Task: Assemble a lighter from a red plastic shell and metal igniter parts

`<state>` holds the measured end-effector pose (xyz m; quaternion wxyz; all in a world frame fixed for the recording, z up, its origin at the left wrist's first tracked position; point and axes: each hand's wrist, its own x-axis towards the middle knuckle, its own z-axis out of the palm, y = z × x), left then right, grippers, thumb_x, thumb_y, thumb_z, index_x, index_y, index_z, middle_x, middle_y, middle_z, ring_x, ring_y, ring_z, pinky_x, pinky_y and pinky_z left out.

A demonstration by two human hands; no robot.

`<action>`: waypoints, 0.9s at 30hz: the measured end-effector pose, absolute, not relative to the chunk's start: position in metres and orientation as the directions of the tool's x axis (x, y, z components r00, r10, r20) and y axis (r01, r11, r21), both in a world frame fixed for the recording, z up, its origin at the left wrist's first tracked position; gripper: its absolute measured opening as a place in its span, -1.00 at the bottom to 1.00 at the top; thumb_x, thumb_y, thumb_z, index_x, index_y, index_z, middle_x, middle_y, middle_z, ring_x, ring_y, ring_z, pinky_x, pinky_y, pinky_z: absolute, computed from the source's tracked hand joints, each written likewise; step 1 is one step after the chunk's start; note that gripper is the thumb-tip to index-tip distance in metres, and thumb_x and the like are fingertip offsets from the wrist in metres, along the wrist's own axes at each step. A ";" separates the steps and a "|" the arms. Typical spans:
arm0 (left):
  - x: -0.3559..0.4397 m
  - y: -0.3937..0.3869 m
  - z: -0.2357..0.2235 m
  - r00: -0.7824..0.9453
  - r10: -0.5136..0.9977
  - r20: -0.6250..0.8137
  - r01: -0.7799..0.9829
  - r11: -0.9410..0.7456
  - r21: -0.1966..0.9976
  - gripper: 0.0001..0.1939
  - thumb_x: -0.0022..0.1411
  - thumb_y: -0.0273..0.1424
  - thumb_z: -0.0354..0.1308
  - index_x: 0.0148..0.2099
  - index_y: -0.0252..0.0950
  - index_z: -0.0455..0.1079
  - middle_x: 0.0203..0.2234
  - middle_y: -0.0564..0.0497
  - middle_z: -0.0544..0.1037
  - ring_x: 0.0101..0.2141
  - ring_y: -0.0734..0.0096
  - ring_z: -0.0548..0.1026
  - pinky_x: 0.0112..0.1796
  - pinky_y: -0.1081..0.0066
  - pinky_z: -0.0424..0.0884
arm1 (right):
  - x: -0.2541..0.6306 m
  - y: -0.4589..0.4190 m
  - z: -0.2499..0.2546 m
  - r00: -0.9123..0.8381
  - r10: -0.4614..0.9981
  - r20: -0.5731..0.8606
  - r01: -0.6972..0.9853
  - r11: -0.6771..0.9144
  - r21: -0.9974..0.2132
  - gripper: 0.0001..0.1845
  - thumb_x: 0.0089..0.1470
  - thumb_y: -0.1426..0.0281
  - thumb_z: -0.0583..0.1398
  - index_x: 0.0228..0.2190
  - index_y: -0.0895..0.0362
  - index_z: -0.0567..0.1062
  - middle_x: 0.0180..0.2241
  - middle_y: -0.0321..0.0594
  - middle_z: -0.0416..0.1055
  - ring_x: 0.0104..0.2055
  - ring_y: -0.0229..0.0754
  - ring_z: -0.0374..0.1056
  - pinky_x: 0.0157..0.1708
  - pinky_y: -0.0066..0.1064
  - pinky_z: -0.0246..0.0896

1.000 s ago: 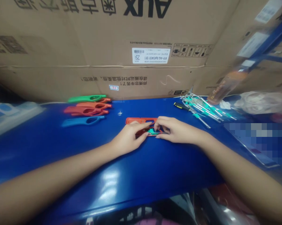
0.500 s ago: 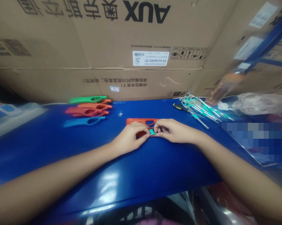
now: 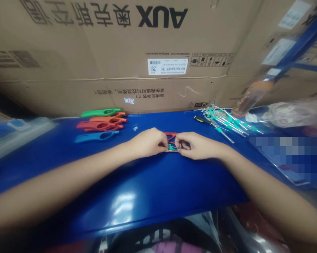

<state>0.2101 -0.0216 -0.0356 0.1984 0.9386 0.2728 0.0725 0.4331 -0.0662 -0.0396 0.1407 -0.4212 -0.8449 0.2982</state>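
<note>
Mid-frame, a small teal-green plastic piece (image 3: pixel 171 147) is flanked by the left hand (image 3: pixel 150 142) and right hand (image 3: pixel 197 145), about equally near, its long axis apparently crosswise. Both grips are narrowed at its ends; whether it is pinched cannot be told. An orange-red plastic loop (image 3: pixel 171 134) is seen just above, on the blue worktop (image 3: pixel 158 186).

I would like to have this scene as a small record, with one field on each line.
left hand: fingertips at the teal part; grip unclear
right hand: fingertips by its other end; grip unclear
beneath hands: orange-red casing, partly hidden
left side: green casing, blue casing, red and orange ones between
right side: yellow-black handle, metal rods with teal parts
surface: blue table
</note>
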 end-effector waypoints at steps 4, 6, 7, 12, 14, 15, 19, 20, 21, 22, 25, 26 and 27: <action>0.217 -0.018 -0.026 0.841 0.539 -0.038 0.518 -0.785 0.339 -0.89 0.17 -0.46 0.26 -0.34 -0.21 0.63 -0.37 0.03 0.67 -0.35 0.37 0.58 -0.31 0.47 0.37 | 0.432 -0.066 -0.039 -0.592 0.806 -0.032 0.645 0.449 -0.618 -0.86 -0.08 0.56 0.15 -0.40 0.13 0.37 -0.51 -0.38 0.28 -0.51 -0.33 0.13 -0.48 -0.48 0.02; 0.220 -0.017 -0.022 0.835 0.547 -0.055 0.537 -0.789 0.298 -0.89 0.16 -0.44 0.26 -0.35 -0.20 0.62 -0.37 0.04 0.66 -0.37 0.38 0.57 -0.37 0.47 0.32 | 0.432 -0.066 -0.038 -0.591 0.806 -0.040 0.644 0.441 -0.625 -0.86 -0.07 0.56 0.14 -0.40 0.12 0.36 -0.51 -0.39 0.28 -0.51 -0.33 0.12 -0.48 -0.48 0.02; 0.222 -0.017 -0.021 0.832 0.551 -0.067 0.546 -0.790 0.278 -0.90 0.16 -0.43 0.26 -0.36 -0.19 0.62 -0.37 0.04 0.66 -0.39 0.39 0.56 -0.40 0.47 0.29 | 0.433 -0.066 -0.038 -0.590 0.806 -0.042 0.644 0.438 -0.627 -0.86 -0.07 0.56 0.14 -0.40 0.12 0.35 -0.51 -0.39 0.27 -0.51 -0.33 0.12 -0.48 -0.48 0.01; 0.227 -0.014 -0.019 0.838 0.542 -0.068 0.541 -0.808 0.234 -0.89 0.09 -0.46 0.26 -0.39 -0.19 0.62 -0.43 0.06 0.61 -0.46 0.42 0.50 -0.48 0.46 0.20 | 0.434 -0.066 -0.039 -0.598 0.801 -0.025 0.635 0.454 -0.624 -0.85 -0.06 0.57 0.14 -0.40 0.11 0.32 -0.52 -0.40 0.26 -0.51 -0.33 0.12 -0.47 -0.47 0.01; 0.228 -0.012 -0.020 0.845 0.533 -0.051 0.529 -0.816 0.232 -0.89 0.06 -0.47 0.26 -0.40 -0.18 0.61 -0.46 0.06 0.59 -0.48 0.42 0.47 -0.49 0.44 0.19 | 0.435 -0.065 -0.039 -0.604 0.797 -0.015 0.630 0.465 -0.622 -0.84 -0.05 0.57 0.15 -0.40 0.10 0.30 -0.52 -0.40 0.26 -0.50 -0.32 0.13 -0.47 -0.48 0.01; 0.228 -0.011 -0.021 0.849 0.526 -0.046 0.521 -0.821 0.233 -0.89 0.05 -0.47 0.26 -0.42 -0.18 0.61 -0.48 0.07 0.58 -0.49 0.41 0.46 -0.49 0.43 0.19 | 0.436 -0.065 -0.039 -0.606 0.796 -0.013 0.627 0.468 -0.623 -0.84 -0.04 0.57 0.15 -0.40 0.10 0.30 -0.51 -0.40 0.26 -0.50 -0.32 0.13 -0.48 -0.48 0.01; 0.228 -0.007 -0.023 0.876 0.483 -0.013 0.469 -0.845 0.257 -0.88 0.03 -0.49 0.28 -0.45 -0.17 0.60 -0.52 0.07 0.56 -0.51 0.40 0.45 -0.48 0.43 0.20 | 0.437 -0.064 -0.040 -0.602 0.798 0.000 0.619 0.467 -0.632 -0.86 0.01 0.56 0.15 -0.40 0.10 0.29 -0.52 -0.39 0.26 -0.51 -0.33 0.11 -0.50 -0.49 0.01; 0.227 -0.007 -0.023 0.879 0.476 -0.005 0.460 -0.847 0.268 -0.90 0.03 -0.48 0.29 -0.44 -0.18 0.60 -0.51 0.07 0.56 -0.50 0.41 0.46 -0.48 0.44 0.20 | 0.437 -0.063 -0.040 -0.599 0.801 -0.003 0.620 0.462 -0.634 -0.86 0.02 0.56 0.15 -0.41 0.10 0.29 -0.53 -0.39 0.26 -0.52 -0.33 0.11 -0.51 -0.50 0.00; 0.226 -0.006 -0.023 0.879 0.477 0.001 0.457 -0.844 0.281 -0.92 0.03 -0.47 0.31 -0.41 -0.19 0.60 -0.51 0.07 0.56 -0.49 0.41 0.46 -0.48 0.45 0.20 | 0.437 -0.063 -0.040 -0.595 0.803 -0.008 0.622 0.455 -0.638 -0.86 0.02 0.56 0.15 -0.41 0.10 0.29 -0.53 -0.39 0.26 -0.52 -0.33 0.11 -0.52 -0.50 0.00; 0.225 -0.006 -0.022 0.875 0.483 0.003 0.461 -0.836 0.298 -0.94 0.02 -0.46 0.33 -0.39 -0.20 0.60 -0.50 0.07 0.57 -0.49 0.42 0.47 -0.49 0.46 0.21 | 0.437 -0.063 -0.041 -0.592 0.806 -0.016 0.623 0.445 -0.643 -0.86 0.02 0.55 0.16 -0.42 0.10 0.28 -0.53 -0.40 0.26 -0.52 -0.34 0.11 -0.52 -0.50 0.00; 0.219 -0.005 -0.023 0.862 0.508 -0.003 0.469 -0.794 0.386 -0.90 0.04 -0.42 0.37 -0.31 -0.23 0.59 -0.46 0.07 0.60 -0.46 0.44 0.50 -0.48 0.50 0.25 | 0.436 -0.063 -0.041 -0.573 0.818 -0.046 0.635 0.407 -0.657 -0.84 0.03 0.53 0.17 -0.43 0.10 0.27 -0.54 -0.41 0.26 -0.54 -0.34 0.12 -0.52 -0.50 0.01; 0.217 -0.004 -0.024 0.858 0.514 -0.002 0.466 -0.776 0.426 -0.90 0.07 -0.40 0.36 -0.29 -0.24 0.59 -0.45 0.07 0.61 -0.46 0.44 0.51 -0.47 0.50 0.27 | 0.436 -0.063 -0.040 -0.566 0.822 -0.052 0.641 0.400 -0.656 -0.84 0.03 0.52 0.18 -0.44 0.09 0.26 -0.55 -0.42 0.25 -0.54 -0.34 0.12 -0.52 -0.50 0.01; 0.214 -0.004 -0.026 0.853 0.522 0.003 0.459 -0.753 0.472 -0.90 0.10 -0.37 0.34 -0.28 -0.24 0.59 -0.45 0.07 0.61 -0.45 0.45 0.52 -0.46 0.51 0.28 | 0.435 -0.062 -0.040 -0.564 0.824 -0.055 0.646 0.399 -0.651 -0.84 0.03 0.52 0.18 -0.44 0.09 0.26 -0.55 -0.42 0.25 -0.54 -0.34 0.11 -0.52 -0.50 0.00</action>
